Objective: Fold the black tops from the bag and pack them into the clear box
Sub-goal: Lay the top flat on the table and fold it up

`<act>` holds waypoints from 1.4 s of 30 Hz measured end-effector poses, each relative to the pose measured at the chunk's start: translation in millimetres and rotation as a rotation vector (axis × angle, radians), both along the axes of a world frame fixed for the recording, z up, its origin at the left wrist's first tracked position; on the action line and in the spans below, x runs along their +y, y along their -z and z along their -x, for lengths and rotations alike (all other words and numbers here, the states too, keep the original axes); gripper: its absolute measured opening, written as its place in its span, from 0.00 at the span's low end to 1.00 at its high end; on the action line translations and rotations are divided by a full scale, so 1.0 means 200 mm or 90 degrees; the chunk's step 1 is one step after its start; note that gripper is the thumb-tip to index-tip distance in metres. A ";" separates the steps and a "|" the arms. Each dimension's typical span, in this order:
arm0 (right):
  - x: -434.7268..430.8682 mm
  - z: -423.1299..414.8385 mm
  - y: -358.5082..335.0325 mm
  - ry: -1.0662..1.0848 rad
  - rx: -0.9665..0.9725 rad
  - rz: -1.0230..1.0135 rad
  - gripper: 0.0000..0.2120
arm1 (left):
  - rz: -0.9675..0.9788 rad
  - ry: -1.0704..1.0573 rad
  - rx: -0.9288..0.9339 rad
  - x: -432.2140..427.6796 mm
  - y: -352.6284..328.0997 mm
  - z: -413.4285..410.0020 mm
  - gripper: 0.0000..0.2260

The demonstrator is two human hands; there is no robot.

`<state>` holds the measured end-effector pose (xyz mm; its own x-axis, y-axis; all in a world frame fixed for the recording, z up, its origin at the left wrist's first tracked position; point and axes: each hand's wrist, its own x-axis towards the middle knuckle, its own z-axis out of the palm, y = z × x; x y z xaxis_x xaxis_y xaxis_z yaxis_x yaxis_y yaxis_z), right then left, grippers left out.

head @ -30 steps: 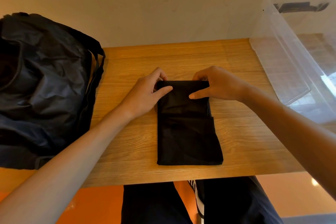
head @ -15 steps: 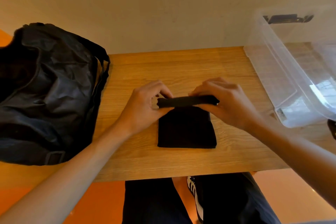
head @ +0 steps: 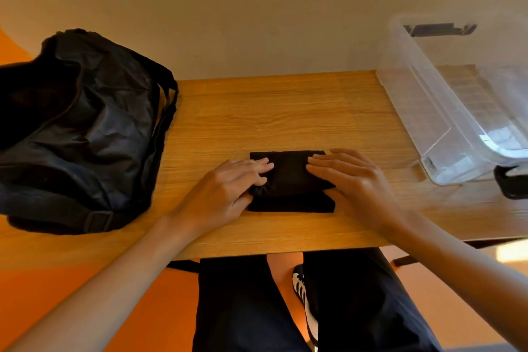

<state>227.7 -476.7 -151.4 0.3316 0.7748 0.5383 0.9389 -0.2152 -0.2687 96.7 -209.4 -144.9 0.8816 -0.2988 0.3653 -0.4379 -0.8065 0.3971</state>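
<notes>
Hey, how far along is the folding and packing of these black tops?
Done: one black top lies folded into a small rectangle on the wooden table. In hand: left hand and right hand press it flat. Left: moving it into the clear box, whose visible part shows no tops; what is inside the black bag cannot be seen.

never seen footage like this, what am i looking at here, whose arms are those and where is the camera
No machine here: a person works with two bare hands. The picture comes from a camera worn on the head, looking forward and down. The left hand and right hand both press down on a folded black fabric top lying on the light wooden table. Nothing is lifted. A crumpled black fabric bag with a strap sits to the left, and a clear plastic box stands to the right.
</notes>
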 end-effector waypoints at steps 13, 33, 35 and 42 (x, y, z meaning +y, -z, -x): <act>0.07 0.11 -0.07 0.016 0.009 0.056 0.26 | -0.089 -0.083 0.076 -0.12 -0.05 -0.01 0.27; 0.05 0.07 -0.05 0.052 0.058 0.296 0.33 | -0.248 -0.083 0.120 -0.02 0.02 0.15 0.40; 0.07 0.07 -0.04 0.035 0.034 0.344 0.33 | -0.262 -0.060 0.103 -0.03 0.02 0.18 0.38; 0.03 0.13 -0.02 0.007 -0.019 0.381 0.29 | -0.310 0.042 0.042 0.02 0.01 0.23 0.32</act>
